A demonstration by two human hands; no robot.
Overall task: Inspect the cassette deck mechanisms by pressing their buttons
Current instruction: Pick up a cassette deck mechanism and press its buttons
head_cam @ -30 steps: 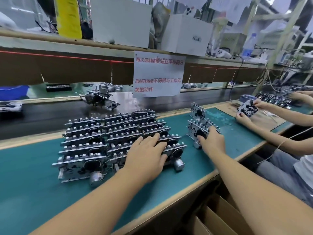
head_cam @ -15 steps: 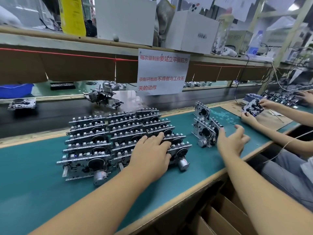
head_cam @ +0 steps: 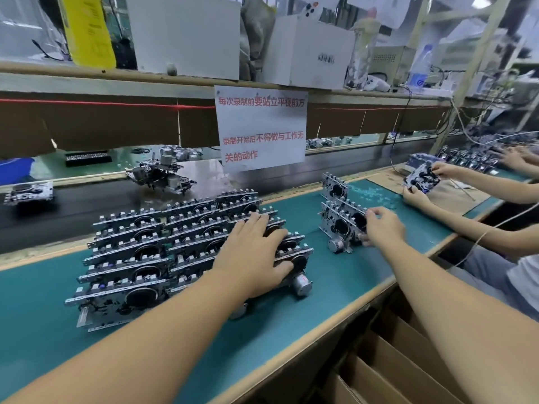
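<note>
A green bench mat runs beside a black conveyor. The block of cassette deck mechanisms lies long-axis across the mat; the left hand rests flat on its right end, fingers spread. Right of the block, the right hand pinches a small upright stack — nearer for the next press.

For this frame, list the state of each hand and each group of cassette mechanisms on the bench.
left hand: flat, fingers straight, resting on the big block of mechanisms.
right hand: fingers curled round the near unit of the small group.
big block of mechanisms: packed in rows, standing on the green mat.
small group of mechanisms: upright, apart from the block.
mechanism on the conveyor: lying loose, untouched.
neighbour's mechanism: held up in two hands.
</note>
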